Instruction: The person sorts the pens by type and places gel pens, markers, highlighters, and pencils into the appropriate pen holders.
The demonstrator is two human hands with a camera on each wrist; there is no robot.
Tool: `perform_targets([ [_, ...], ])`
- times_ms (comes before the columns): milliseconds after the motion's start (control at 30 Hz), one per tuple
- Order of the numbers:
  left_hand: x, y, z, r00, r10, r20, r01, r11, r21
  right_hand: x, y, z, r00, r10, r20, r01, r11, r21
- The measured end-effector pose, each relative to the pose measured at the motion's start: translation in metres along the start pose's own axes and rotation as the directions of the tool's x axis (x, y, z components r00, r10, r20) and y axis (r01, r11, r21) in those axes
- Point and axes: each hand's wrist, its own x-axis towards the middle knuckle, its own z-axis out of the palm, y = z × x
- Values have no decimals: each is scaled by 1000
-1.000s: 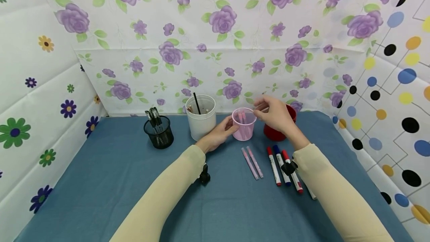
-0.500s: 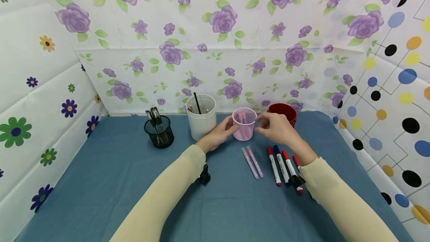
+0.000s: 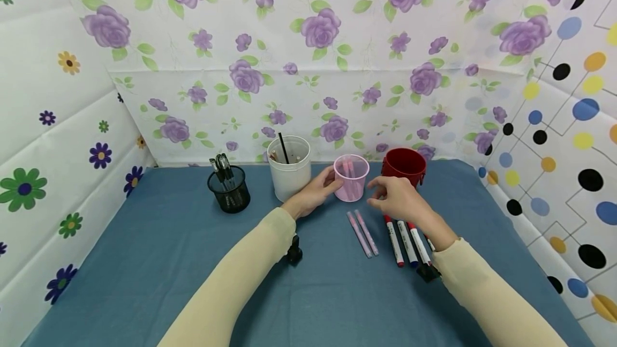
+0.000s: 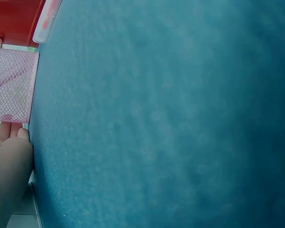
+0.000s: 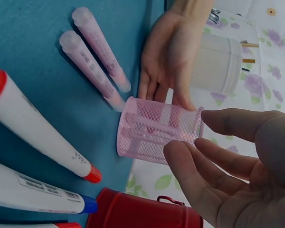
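Note:
A pink mesh pen cup (image 3: 351,178) stands upright with pink pens inside. At its left side my left hand (image 3: 313,195) holds it, thumb in front and fingers partly hidden behind; the right wrist view shows this hand against the cup's side. My right hand (image 3: 401,198) hovers just right of the cup, fingers loosely bent and holding nothing. Two pink pens (image 5: 92,69) lie side by side on the table in front of the cup. Several white markers (image 3: 407,244) with red or blue caps lie below my right hand, partly covered by it.
A red bucket (image 3: 406,164) stands behind my right hand. Left of the pink cup are a white pot (image 3: 291,178) with a black stick and other sticks, and a black mesh holder (image 3: 232,197) with pens. Floral cloth (image 3: 289,95) backs the blue table (image 3: 193,283).
My right hand has moved down and slightly right, away from the pink cup's rim, uncovering the red bucket and covering the markers' upper ends. The left hand stays at the cup.

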Motion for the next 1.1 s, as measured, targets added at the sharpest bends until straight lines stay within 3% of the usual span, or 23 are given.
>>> perform_targets([
  [433, 0, 0, 0, 1000, -14, 0, 14, 1000, 2, -10, -6, 22, 995, 61, 79, -61, 998, -5],
  [1100, 0, -2, -1, 1000, -12, -3, 12, 1000, 6, -10, -12, 51, 987, 64, 145, -62, 998, -16],
])
